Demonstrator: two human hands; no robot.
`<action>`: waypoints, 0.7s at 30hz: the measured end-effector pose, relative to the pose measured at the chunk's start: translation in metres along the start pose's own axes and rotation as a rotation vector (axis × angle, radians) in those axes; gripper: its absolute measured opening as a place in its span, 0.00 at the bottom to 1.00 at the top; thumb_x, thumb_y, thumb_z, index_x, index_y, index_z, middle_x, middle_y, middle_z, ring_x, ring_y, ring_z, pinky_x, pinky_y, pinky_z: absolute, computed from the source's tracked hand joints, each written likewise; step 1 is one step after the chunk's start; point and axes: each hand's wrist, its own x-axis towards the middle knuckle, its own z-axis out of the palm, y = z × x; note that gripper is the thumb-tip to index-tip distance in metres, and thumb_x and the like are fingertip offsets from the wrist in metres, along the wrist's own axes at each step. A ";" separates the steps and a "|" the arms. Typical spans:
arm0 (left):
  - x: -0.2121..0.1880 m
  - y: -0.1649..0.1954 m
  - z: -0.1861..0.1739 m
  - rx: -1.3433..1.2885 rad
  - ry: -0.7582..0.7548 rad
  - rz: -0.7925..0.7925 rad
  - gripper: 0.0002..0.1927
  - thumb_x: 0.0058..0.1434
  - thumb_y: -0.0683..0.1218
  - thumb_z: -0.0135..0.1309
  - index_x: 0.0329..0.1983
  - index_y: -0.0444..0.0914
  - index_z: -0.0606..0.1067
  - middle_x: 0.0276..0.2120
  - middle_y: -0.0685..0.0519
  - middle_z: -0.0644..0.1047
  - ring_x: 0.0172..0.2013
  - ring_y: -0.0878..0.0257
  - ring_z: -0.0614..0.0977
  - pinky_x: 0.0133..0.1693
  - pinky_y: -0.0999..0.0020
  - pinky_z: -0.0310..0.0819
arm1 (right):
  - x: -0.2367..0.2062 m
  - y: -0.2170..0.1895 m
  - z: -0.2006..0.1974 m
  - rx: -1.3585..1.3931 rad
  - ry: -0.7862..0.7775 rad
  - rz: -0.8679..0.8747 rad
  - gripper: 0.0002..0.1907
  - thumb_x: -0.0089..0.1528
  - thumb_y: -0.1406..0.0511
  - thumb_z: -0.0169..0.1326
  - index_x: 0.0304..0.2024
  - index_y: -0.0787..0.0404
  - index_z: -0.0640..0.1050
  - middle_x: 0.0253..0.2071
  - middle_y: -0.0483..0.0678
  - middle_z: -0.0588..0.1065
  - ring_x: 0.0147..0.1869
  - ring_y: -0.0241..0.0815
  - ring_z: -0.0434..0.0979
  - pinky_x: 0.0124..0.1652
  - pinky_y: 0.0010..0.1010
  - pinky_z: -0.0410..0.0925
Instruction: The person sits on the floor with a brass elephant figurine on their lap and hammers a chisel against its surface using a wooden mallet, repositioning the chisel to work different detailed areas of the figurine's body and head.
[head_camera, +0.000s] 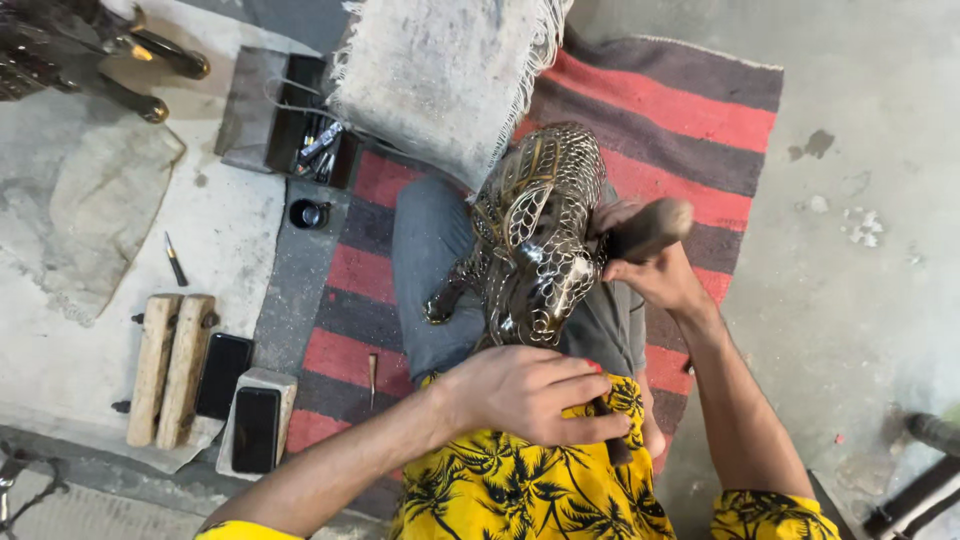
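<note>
Hands (530, 392) brace metal animal figure (540, 240) on lap.

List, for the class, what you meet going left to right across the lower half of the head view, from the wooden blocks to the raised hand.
Wooden blocks → two dark phones → small tool on the striped rug → left hand → openwork metal figure → right hand, its grip around a blurred wooden handle.
</note>
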 end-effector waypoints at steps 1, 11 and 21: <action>-0.001 -0.001 -0.003 0.004 0.018 0.019 0.17 0.69 0.48 0.52 0.61 0.50 0.74 0.50 0.52 0.79 0.47 0.60 0.84 0.47 0.69 0.82 | 0.004 -0.004 0.004 0.061 0.015 0.027 0.30 0.57 0.58 0.72 0.53 0.61 0.71 0.53 0.47 0.72 0.61 0.41 0.71 0.63 0.38 0.65; -0.016 -0.031 -0.034 -0.123 0.151 -0.008 0.22 0.66 0.44 0.60 0.63 0.48 0.74 0.55 0.50 0.78 0.50 0.56 0.85 0.48 0.64 0.84 | 0.012 -0.010 0.017 -0.036 0.067 0.234 0.28 0.61 0.56 0.67 0.57 0.62 0.72 0.53 0.41 0.72 0.59 0.31 0.69 0.59 0.28 0.66; 0.000 -0.034 -0.050 -0.319 0.232 -0.262 0.20 0.61 0.36 0.61 0.56 0.42 0.76 0.52 0.48 0.80 0.50 0.54 0.86 0.52 0.61 0.86 | -0.011 0.007 0.027 -0.169 0.302 0.080 0.29 0.63 0.60 0.63 0.63 0.65 0.72 0.62 0.48 0.71 0.65 0.39 0.70 0.65 0.32 0.64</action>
